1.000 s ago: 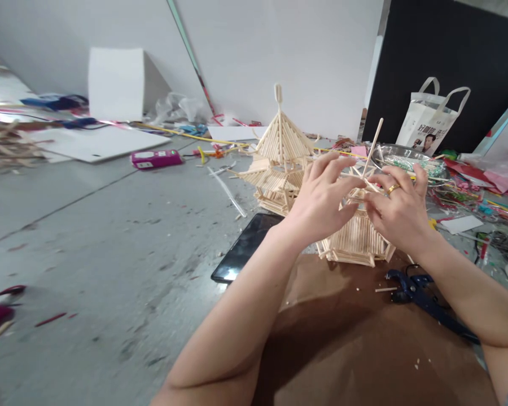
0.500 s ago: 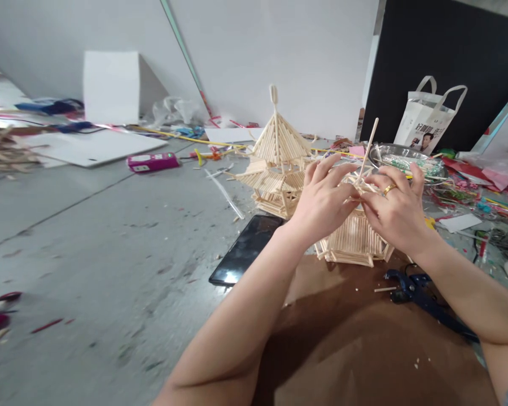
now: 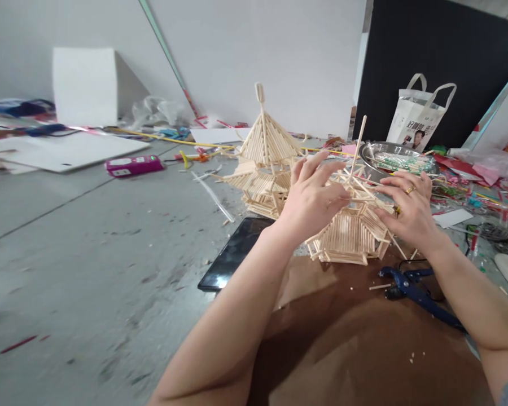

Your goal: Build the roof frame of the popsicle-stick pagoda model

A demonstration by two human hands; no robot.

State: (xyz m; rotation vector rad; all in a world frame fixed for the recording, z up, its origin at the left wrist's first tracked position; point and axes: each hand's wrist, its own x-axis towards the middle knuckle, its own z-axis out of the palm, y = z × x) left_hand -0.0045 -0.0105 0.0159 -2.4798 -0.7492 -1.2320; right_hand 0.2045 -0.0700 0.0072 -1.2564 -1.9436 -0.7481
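A small pavilion-like stick model (image 3: 346, 239) stands in front of me, with a long stick (image 3: 359, 144) rising from its open upper frame. At that frame's left side is my left hand (image 3: 315, 194). Its thumb and index finger are drawn together, while the other fingers are raised and apart; anything between the fingertips is hidden. My right hand (image 3: 410, 208), with a ring on one finger, is open at the model's right side, fingers spread close to the upper sticks. Behind my left hand stands a taller stick pavilion (image 3: 271, 144) with a pointed roof.
A black phone (image 3: 232, 254) lies left of the model. Blue pliers (image 3: 419, 296) rest on brown paper (image 3: 364, 349). Behind are a metal bowl (image 3: 366, 155) of sticks, a white bag (image 3: 415, 121) and scraps. A magenta box (image 3: 133, 166) lies far left.
My hands have moved apart from their meeting place over the model's top, the right one opening and shifting right. The camera view has turned slightly right.
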